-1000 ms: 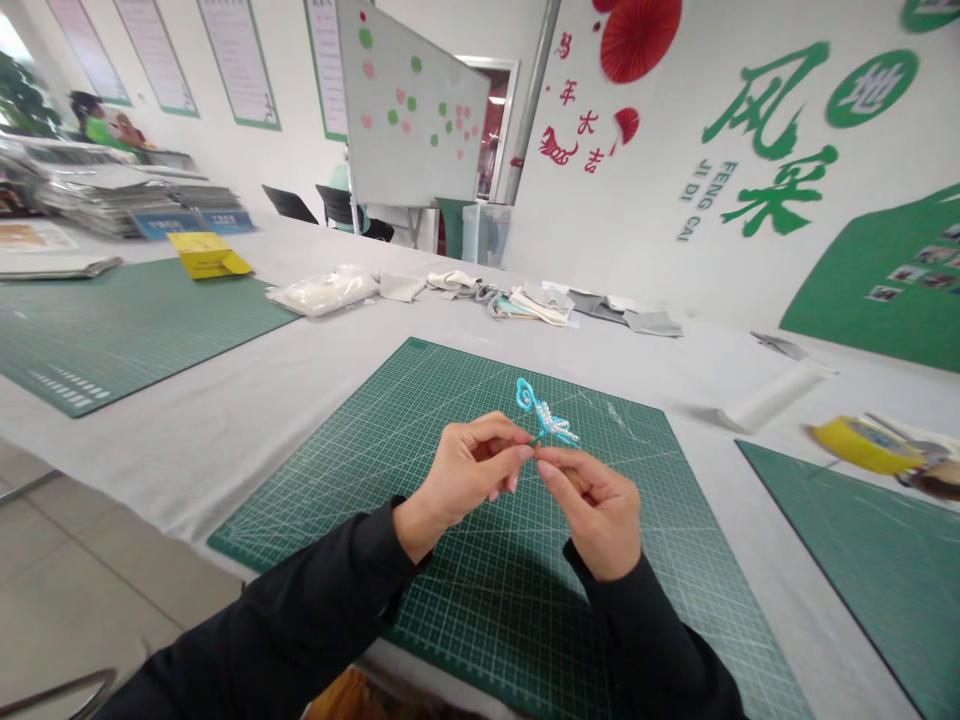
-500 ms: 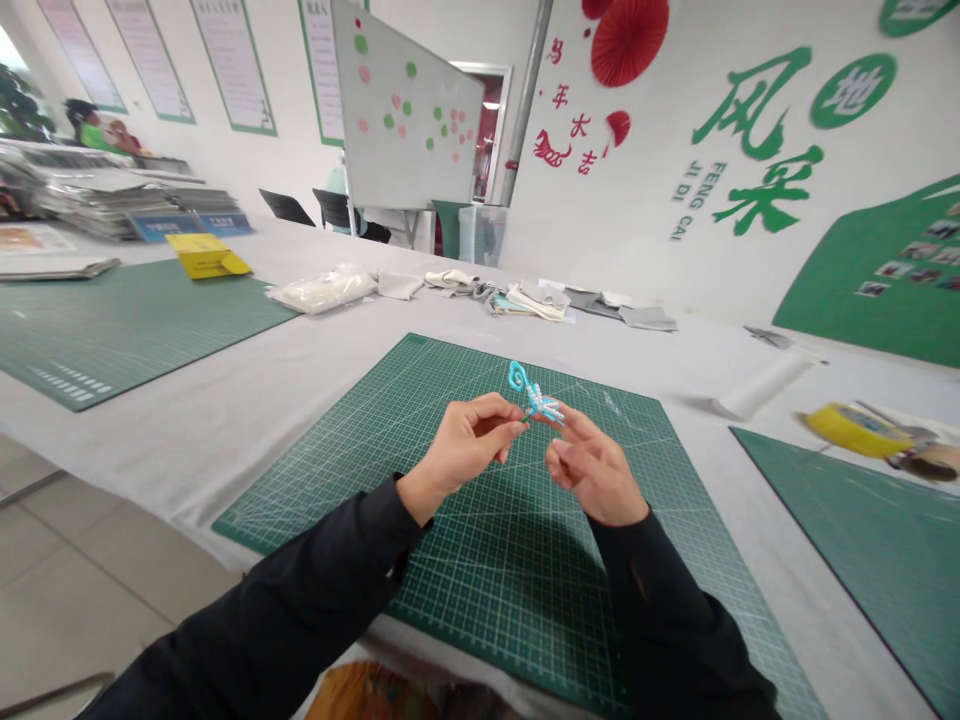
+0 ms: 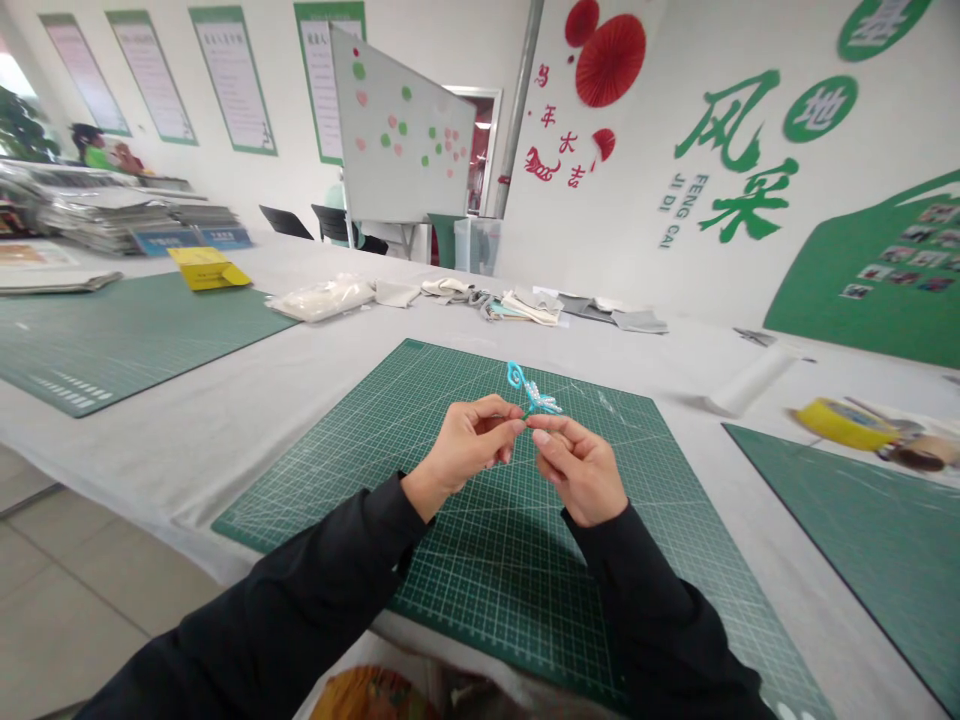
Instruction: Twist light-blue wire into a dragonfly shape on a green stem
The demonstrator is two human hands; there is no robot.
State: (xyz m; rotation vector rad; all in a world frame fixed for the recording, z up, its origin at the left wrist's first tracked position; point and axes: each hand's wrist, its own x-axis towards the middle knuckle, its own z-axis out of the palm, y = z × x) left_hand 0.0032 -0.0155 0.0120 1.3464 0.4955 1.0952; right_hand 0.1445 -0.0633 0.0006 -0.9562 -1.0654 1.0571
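Delicately, we are pinching the blue beaded ornament [image 3: 542, 403] mid-frame with our left hand [image 3: 459, 445]; our right hand [image 3: 586, 472] is hovering narrowly beside its stem, grip unclear. Further handling is probably demanding light fingertips.

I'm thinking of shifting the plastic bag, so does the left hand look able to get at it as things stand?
Probably, with a stretch: only mat and cloth seem to lie between the left hand and the plastic bag, though its grip is taken up by the blue flower.
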